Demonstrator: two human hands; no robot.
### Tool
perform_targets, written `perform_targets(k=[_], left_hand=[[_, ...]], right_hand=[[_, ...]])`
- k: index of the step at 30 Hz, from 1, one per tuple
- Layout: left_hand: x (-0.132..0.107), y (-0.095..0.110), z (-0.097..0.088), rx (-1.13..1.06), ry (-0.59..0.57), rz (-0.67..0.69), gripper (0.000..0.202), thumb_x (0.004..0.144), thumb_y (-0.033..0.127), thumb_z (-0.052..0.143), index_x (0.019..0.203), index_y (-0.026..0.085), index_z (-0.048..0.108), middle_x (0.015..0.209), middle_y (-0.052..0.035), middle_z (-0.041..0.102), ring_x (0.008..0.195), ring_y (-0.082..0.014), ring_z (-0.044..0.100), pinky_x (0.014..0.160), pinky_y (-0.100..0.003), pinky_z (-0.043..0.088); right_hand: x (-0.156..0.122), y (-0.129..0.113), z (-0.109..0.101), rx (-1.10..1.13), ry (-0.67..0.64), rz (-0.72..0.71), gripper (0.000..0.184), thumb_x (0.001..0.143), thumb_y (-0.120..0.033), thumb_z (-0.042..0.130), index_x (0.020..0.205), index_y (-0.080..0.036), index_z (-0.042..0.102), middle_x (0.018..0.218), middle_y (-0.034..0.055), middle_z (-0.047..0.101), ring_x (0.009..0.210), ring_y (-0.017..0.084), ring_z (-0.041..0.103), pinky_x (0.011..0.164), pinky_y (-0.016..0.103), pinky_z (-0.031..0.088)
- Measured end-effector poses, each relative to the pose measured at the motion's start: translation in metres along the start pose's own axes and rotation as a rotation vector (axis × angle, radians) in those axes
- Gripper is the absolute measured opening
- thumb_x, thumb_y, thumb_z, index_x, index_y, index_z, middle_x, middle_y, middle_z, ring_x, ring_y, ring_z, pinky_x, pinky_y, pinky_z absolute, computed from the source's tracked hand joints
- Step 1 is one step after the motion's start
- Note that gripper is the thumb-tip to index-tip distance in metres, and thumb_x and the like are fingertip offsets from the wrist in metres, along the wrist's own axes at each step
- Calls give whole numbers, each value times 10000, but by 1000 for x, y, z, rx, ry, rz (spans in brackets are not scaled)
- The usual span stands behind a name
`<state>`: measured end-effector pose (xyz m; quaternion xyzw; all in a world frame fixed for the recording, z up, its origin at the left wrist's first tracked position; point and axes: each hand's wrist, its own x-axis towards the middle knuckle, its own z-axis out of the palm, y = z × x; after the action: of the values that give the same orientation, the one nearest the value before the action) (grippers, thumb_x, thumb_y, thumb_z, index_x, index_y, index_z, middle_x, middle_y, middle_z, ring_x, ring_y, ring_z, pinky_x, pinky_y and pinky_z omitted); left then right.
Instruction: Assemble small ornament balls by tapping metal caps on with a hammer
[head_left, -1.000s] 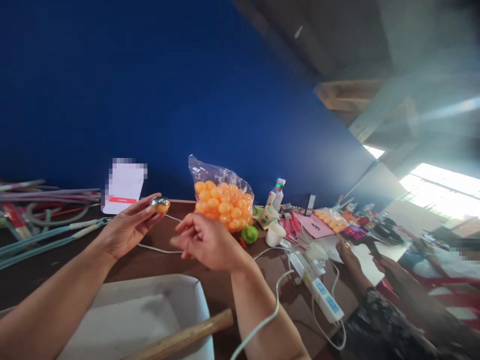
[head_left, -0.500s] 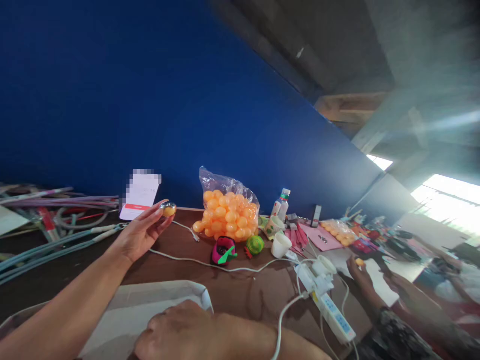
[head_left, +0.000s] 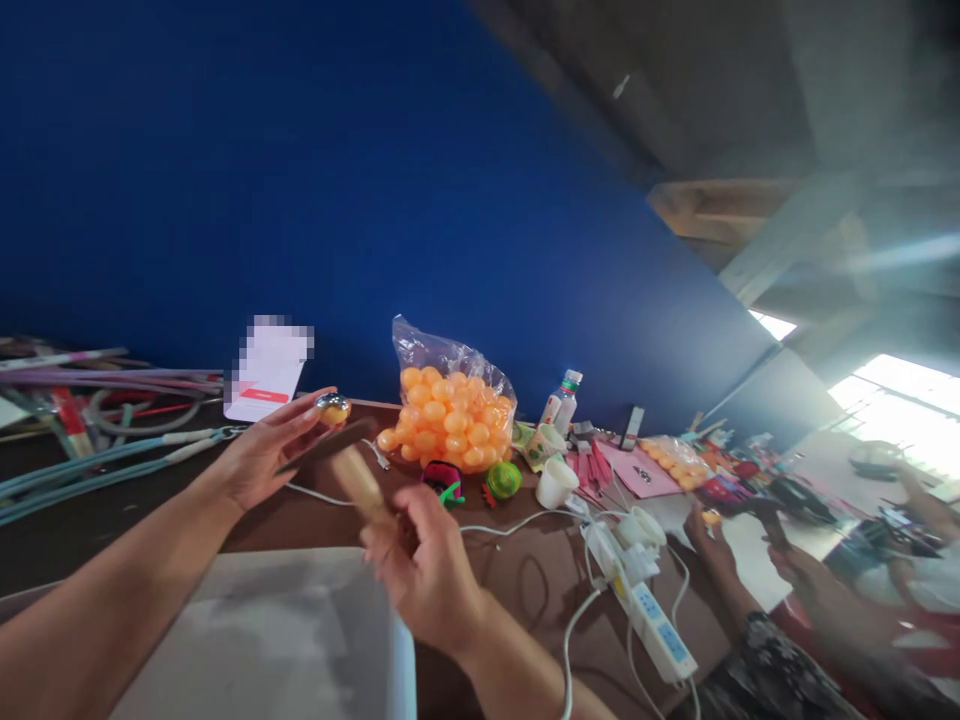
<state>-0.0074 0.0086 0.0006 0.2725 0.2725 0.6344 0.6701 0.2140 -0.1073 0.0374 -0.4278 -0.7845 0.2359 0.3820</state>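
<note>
1. Left of the bag of orange balls (head_left: 450,410), we pinch a small ball (head_left: 333,408), orange with a shiny silvery cap.
2. Our left hand (head_left: 262,460) is held up, fingers long, tips closed on it.
3. Our right hand (head_left: 424,565), nearer us than the bag, grips a wooden handle (head_left: 358,478) whose blurred end lies just under the ball.

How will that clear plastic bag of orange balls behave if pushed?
Likely light and floppy: the clear plastic bag of orange balls sits slumped. Round contents would probably shift, so it deforms rather than slides.
</note>
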Motion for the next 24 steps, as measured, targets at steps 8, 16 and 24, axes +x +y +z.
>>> perform_targets(k=[8,16,24], left_hand=[[-2,-1,2,48,-57,9,452,589,228,923,1025,195,807,945,-68,811,843,-180,756,806,-246,618],[1,-3,-1,95,-59,21,469,575,250,930,1025,197,809,942,-55,811,816,-178,755,791,-244,623],[0,-4,0,120,-47,17,449,592,274,919,1020,201,807,960,-49,811,844,-171,748,728,-210,621]], right_hand=[[8,33,8,97,202,79,283,934,-359,544,1156,-189,501,853,39,634,566,122,617,537,248,514],[12,19,10,532,67,300,462,803,-442,723,1129,-201,502,826,1,620,480,86,550,407,206,450],[11,17,16,792,-113,389,576,852,-620,607,1164,-136,596,767,8,620,460,73,549,373,191,445]])
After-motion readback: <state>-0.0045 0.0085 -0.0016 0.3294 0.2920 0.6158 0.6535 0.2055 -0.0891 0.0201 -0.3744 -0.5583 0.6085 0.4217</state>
